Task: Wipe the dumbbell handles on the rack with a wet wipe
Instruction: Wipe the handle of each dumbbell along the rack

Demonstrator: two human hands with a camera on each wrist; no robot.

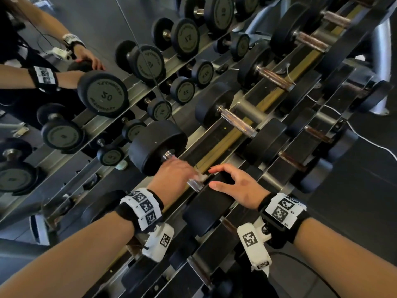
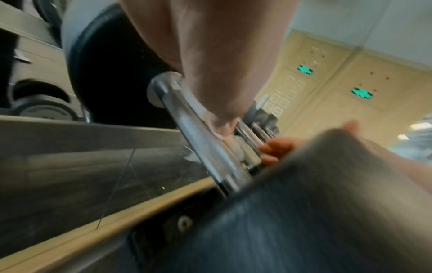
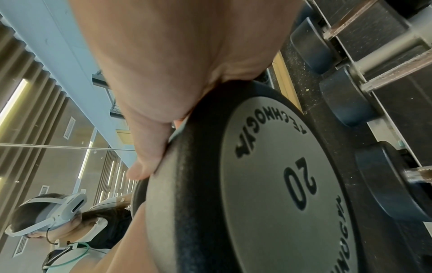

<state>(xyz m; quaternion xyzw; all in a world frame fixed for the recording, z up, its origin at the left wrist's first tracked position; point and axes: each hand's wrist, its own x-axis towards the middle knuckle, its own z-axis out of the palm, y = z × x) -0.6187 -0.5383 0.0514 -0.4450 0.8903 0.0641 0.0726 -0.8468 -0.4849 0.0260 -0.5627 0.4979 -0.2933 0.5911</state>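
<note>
So the left hand (image 1: 171, 178) is curled over the shiny chrome handle (image 1: 194, 184) of the nearest black rubber-headed dumbbell (image 1: 158, 145), down at about 6 o'clock in the head view, and it covers most of the bar, so only a short stub shows at each end. A scrap of white wet wipe (image 1: 200, 177) pokes out by the fingertips at the hand's 3 o'clock; the rest is tucked under the palm and I can't tell how it's folded. The left wrist camera is pretty smeared, but you can make out fingers (image 2: 224, 129) wrapped on the bar, so the grip is closed around the wipe and handle. The right hand (image 1: 238, 184) lies flat with fingers spread and relaxed on top of the dumbbell's near black head (image 1: 209, 203), holding nothing; in the right wrist view that head's grey end plate (image 3: 280, 184) reads 20, with the palm blocking its upper edge. The dark metal rack (image 1: 217, 136) runs from 7 o'clock up to 1 o'clock, carrying more dumbbells whose far ones get cut off at the frame edge. A big wall mirror (image 1: 96, 22) at 10 o'clock doubles the whole row.
</note>
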